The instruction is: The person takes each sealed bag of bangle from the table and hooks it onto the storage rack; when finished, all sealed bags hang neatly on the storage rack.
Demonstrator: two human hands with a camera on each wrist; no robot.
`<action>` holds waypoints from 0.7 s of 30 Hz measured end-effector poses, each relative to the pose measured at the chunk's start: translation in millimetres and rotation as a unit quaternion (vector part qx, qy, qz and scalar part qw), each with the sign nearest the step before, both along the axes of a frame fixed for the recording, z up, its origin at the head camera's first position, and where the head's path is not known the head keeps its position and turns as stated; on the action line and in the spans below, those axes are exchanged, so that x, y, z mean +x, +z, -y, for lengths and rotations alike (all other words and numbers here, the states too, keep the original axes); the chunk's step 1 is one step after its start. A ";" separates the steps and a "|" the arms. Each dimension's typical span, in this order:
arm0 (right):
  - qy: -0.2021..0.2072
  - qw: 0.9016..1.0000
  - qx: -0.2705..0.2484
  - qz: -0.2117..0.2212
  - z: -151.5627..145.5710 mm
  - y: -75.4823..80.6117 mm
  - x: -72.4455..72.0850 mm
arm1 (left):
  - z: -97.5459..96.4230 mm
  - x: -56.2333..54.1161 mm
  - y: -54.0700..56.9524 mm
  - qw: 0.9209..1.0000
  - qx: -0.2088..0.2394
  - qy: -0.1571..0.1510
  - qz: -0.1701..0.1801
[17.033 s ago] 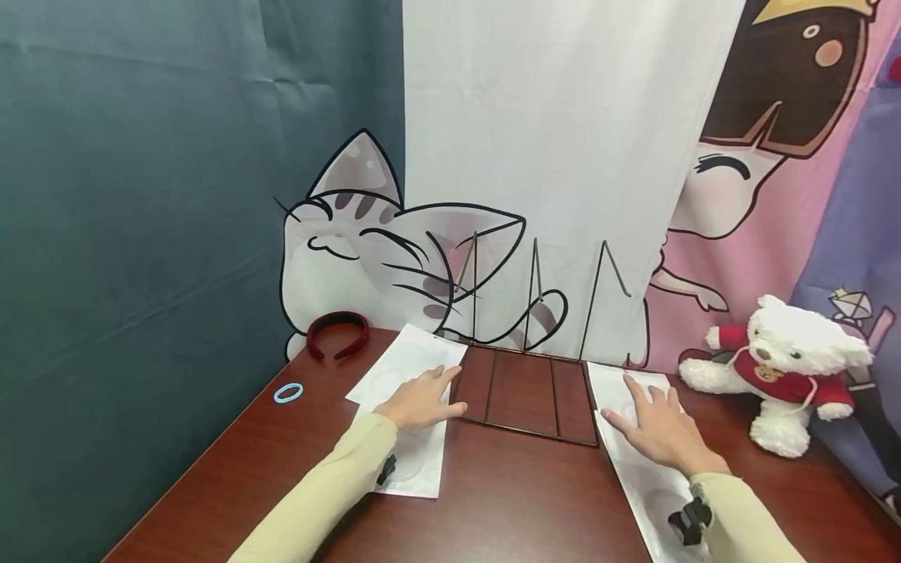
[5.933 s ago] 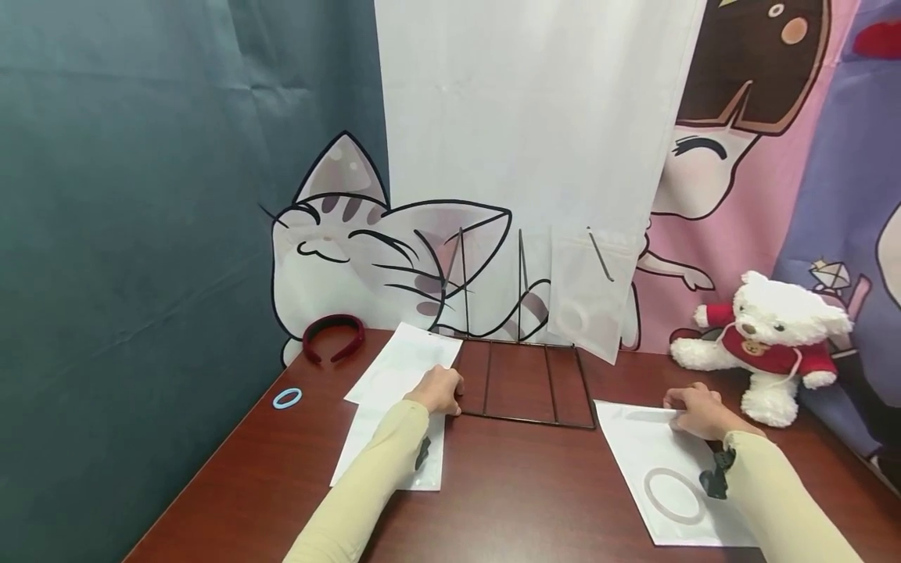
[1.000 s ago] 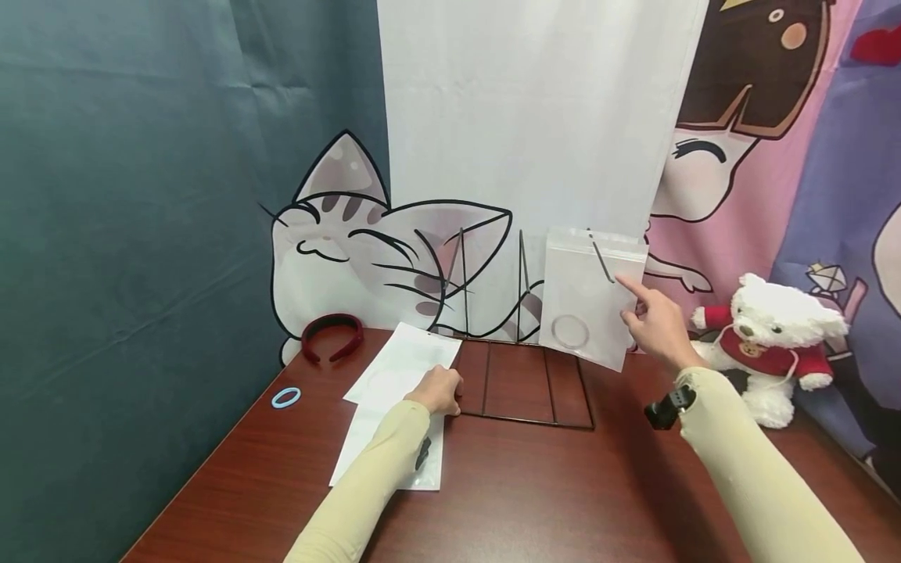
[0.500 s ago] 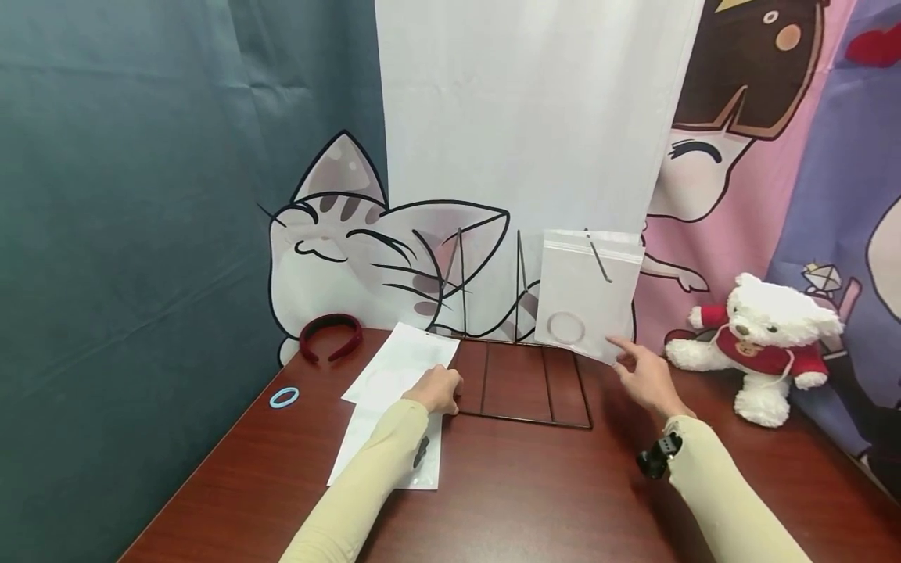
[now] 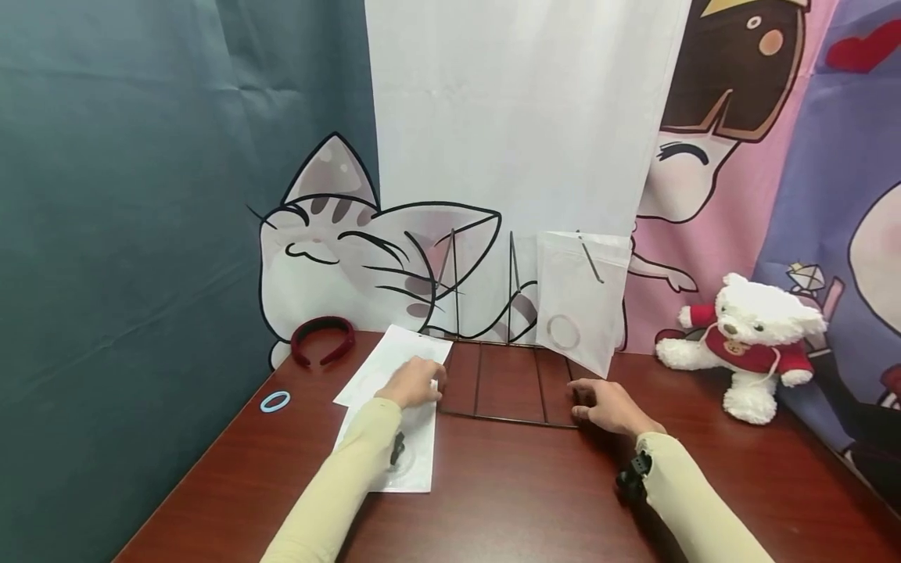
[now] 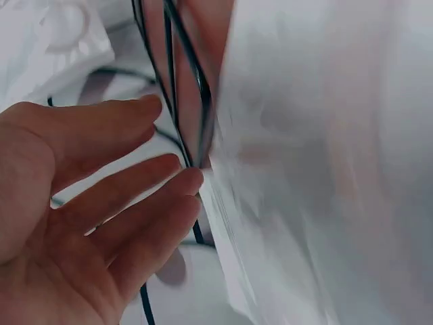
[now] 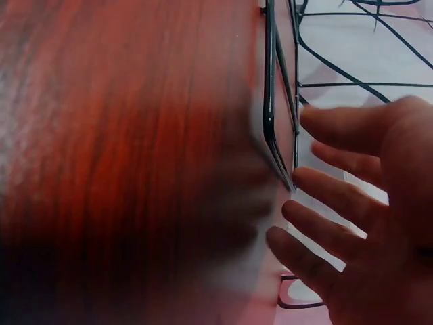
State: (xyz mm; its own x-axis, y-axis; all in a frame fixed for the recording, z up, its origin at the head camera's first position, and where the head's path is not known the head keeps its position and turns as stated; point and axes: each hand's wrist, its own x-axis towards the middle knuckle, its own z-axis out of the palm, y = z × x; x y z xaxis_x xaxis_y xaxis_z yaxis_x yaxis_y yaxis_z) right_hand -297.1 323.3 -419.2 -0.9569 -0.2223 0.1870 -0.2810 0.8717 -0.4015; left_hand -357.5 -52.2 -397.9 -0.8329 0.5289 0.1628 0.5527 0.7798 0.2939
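A black wire display rack [image 5: 478, 381] stands on the table with upright hooks. White zip bags [image 5: 581, 305] hang from its right hook, and a ring-shaped item shows through the front one. My left hand [image 5: 414, 383] is at the rack's left side, above two flat white bags, an upper one [image 5: 373, 367] and a lower one [image 5: 420, 461]. In the left wrist view its loosely bent fingers lie close to the wire [image 6: 201, 78], the thumb apart. Near the rack's right edge my right hand [image 5: 612, 407] has spread fingers; the right wrist view shows them beside the wire [image 7: 269, 81].
A dark red headband [image 5: 322, 341] and a light blue ring [image 5: 274, 402] lie at the table's left. A white teddy bear [image 5: 753, 344] in a red top sits at the right. Behind the rack hangs a printed cloth [image 5: 521, 117].
Since the oldest frame, the bags at the right have moved from the table onto the right hook. My right hand has dropped to the rack's base; my left hand has loosened and shifted slightly left.
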 end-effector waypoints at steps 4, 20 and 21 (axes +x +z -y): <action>-0.005 0.999 0.028 0.020 2.2 1.5 3.2 | 34.8 -11.0 -0.3 0.999 0.018 0.046 -0.021; 0.018 0.997 0.066 0.035 1.7 1.7 6.2 | 109.4 -24.7 -11.4 0.970 0.010 0.228 0.083; 0.021 0.997 0.070 0.036 1.1 2.5 6.4 | 108.1 -25.4 -11.3 0.969 0.011 0.233 0.083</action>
State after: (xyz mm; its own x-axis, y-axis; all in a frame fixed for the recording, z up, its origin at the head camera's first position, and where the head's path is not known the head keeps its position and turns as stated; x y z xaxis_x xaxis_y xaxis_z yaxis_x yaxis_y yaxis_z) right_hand -290.7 322.3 -416.7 -0.9563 -0.2805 0.0823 -0.2922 0.9087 -0.2981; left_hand -382.9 -160.2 -409.2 -0.9960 0.0880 0.0140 0.0870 0.9256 0.3682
